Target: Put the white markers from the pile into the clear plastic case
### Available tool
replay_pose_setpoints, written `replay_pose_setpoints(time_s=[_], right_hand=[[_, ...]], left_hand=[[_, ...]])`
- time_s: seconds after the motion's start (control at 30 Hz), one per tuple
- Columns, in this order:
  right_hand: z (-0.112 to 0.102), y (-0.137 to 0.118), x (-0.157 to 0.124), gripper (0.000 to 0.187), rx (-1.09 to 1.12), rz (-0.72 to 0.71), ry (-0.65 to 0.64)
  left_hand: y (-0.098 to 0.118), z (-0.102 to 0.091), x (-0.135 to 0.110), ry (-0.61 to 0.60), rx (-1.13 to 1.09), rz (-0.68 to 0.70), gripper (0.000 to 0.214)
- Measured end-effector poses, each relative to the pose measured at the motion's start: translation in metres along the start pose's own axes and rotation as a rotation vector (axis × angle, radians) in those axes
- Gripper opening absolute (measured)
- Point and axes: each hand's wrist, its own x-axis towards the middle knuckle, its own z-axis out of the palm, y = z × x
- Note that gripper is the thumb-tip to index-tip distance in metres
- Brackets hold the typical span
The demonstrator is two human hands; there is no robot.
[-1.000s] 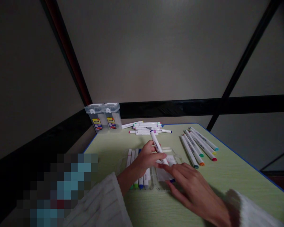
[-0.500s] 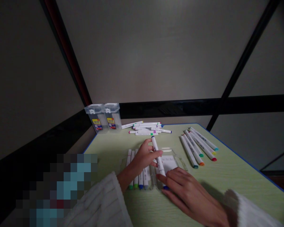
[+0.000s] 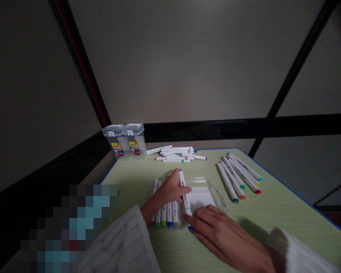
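A white marker (image 3: pixel 185 195) with dark blue ends is held between both hands. My left hand (image 3: pixel 172 188) is closed around its upper part, the thumb lying across the barrel. Around the lower end, near the blue cap, the fingers of my right hand (image 3: pixel 216 231) are closed. Beneath the hands lies an open clear plastic case (image 3: pixel 203 181) with a white paper card (image 3: pixel 201 196) in its right half. Several white markers (image 3: pixel 169 214) lie side by side in its left half, their colored caps toward me; my left hand partly hides them.
On the table's right lie several loose markers (image 3: pixel 238 174) with colored caps. A pile of white markers (image 3: pixel 177 154) lies at the back. Two clear lidded boxes (image 3: pixel 135 142) stand at the back left, against the wall. The table (image 3: pixel 170 250) has a blue edge.
Both hands have shifted slightly left with the marker, bringing it close to the row in the case. More of the paper card shows now.
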Motion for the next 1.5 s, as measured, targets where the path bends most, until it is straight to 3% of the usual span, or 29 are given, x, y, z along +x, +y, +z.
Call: replay_pose_setpoints(time_s=[0.3,0.5,0.7,1.27,1.5], right_hand=[[0.001,0.0,-0.002,0.03,0.009,-0.015,0.016],[0.003,0.001,-0.002,0.033,0.024,-0.004,0.016],[0.006,0.002,-0.005,0.043,0.034,0.028,0.016],[0.012,0.002,-0.002,0.049,-0.065,0.027,-0.018],[0.01,0.001,-0.001,0.059,-0.029,0.022,-0.093]], left_hand=[[-0.002,-0.004,-0.003,0.014,0.179,0.056,0.053],[0.009,-0.003,-0.008,0.15,0.521,0.136,0.044],[0.015,0.001,-0.012,0.194,0.757,0.094,0.041],[0.011,-0.004,-0.009,0.16,0.886,0.15,0.06],[0.012,-0.004,-0.01,0.117,0.921,0.168,0.06]])
